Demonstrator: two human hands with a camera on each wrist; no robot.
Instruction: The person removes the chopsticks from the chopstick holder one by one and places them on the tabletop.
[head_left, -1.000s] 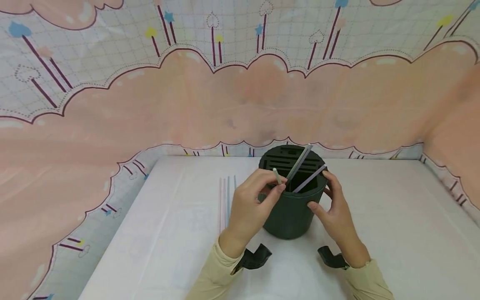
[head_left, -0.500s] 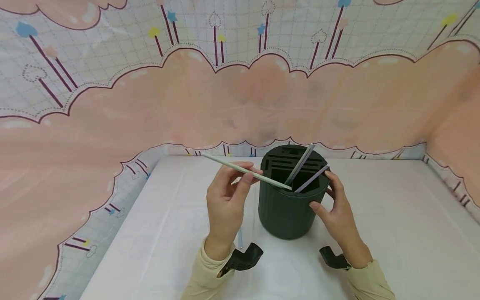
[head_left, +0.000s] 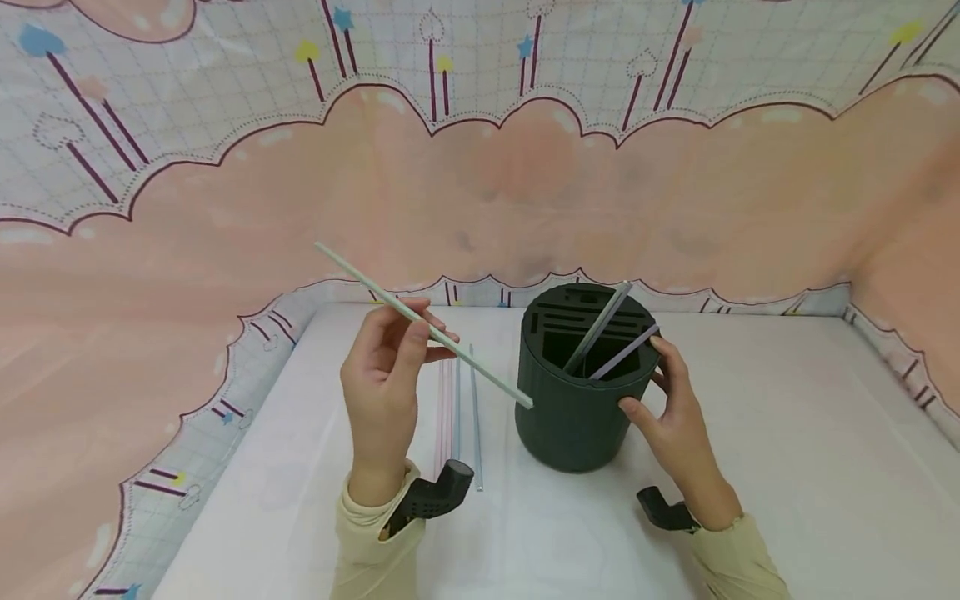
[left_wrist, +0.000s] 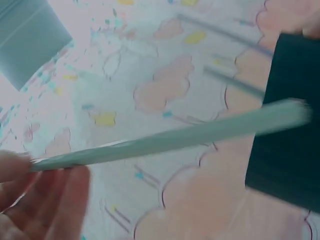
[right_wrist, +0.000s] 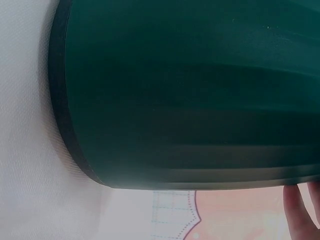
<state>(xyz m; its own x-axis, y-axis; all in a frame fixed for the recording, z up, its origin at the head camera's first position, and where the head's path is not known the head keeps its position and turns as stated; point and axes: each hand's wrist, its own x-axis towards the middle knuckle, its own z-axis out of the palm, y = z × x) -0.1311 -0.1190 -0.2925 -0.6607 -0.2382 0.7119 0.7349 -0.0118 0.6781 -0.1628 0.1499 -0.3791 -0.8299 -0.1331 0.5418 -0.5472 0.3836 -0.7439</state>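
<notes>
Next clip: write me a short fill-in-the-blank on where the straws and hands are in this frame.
1. The left hand pinches one pale green ____.
2. The right hand rests against the side of the dark green ____.
3. The number of straws leaning inside the holder is ____.
4. The loose straws lie on the table to the holder's ____.

Missing words: straw; holder; two; left

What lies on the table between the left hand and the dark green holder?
In the head view, loose straws lie on the white table between the left hand and the holder.
</notes>
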